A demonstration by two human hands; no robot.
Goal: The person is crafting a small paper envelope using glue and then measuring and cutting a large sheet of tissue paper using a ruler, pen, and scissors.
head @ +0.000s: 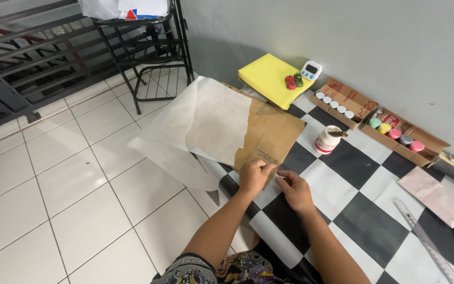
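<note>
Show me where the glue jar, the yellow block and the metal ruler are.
glue jar (326, 141), head view, on its white body.
yellow block (269, 79), head view, on its top face.
metal ruler (425, 239), head view, midway along its blade.

paper sheet on cardboard | jar right of cardboard | block behind | ruler far right on mat

Flat brown cardboard sheet under tracing paper

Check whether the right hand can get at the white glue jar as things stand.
Probably yes: the right hand lies near the white glue jar, with only bare checkered mat between them.
</note>
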